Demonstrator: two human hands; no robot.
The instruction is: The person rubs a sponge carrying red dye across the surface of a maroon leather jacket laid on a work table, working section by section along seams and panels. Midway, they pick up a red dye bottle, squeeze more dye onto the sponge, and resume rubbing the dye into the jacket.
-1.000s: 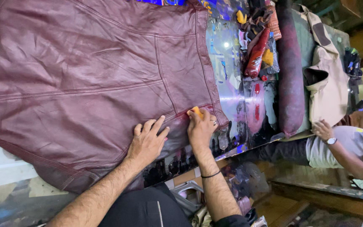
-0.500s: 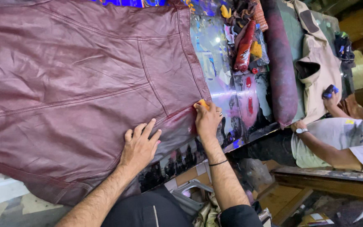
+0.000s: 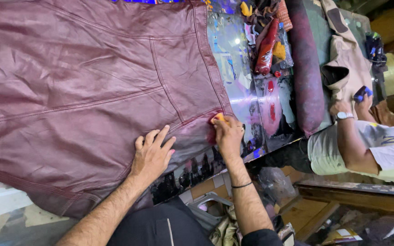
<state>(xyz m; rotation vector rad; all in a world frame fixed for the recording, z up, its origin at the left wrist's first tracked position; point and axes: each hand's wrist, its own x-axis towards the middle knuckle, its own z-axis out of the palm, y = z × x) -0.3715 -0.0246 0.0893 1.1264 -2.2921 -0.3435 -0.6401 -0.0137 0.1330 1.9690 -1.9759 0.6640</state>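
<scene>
My left hand (image 3: 152, 155) lies flat, fingers spread, on the maroon leather (image 3: 83, 95). My right hand (image 3: 228, 135) pinches a yellow sponge (image 3: 217, 118) at its fingertips, against the leather's edge

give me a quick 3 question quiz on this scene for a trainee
1. True or false: the left hand lies flat, fingers spread, on the maroon leather piece.
2. What does the right hand press against the leather's edge? A) scissors B) a small orange-yellow pad C) a ruler
3. Fill in: the other person at the far side of the table wears a ____ on the wrist.

Key: 1 true; 2 B; 3 watch
</scene>
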